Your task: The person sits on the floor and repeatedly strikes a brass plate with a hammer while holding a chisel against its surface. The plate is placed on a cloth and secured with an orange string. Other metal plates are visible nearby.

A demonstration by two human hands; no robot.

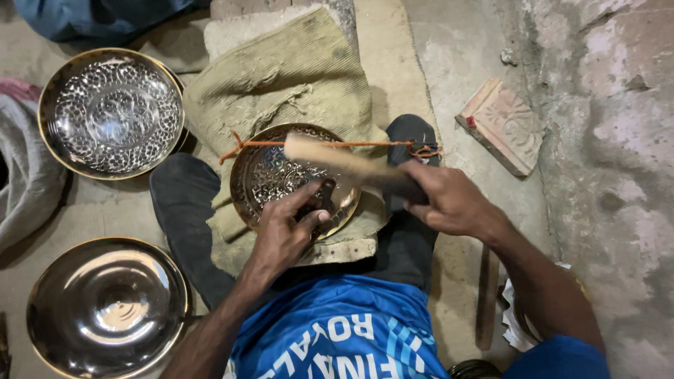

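A: Where are we w/ the bowl?

B: Engraved brass bowl (281,179) sits center frame on the burlap pad (295,84) over our lap, orange cord (323,144) across its rim. Pattern covers most of the inside that we can see.

A: Hands?

B: Left hand (284,231) pinches a small dark punch (327,200) on the bowl's lower right, fingers curled. Right hand (449,200) is wrapped tight round a wooden mallet (344,163), raised over it.

A: Rest?

B: One patterned bowl (111,112) upper left looks done; plain bowl (105,305) lower left looks untouched.
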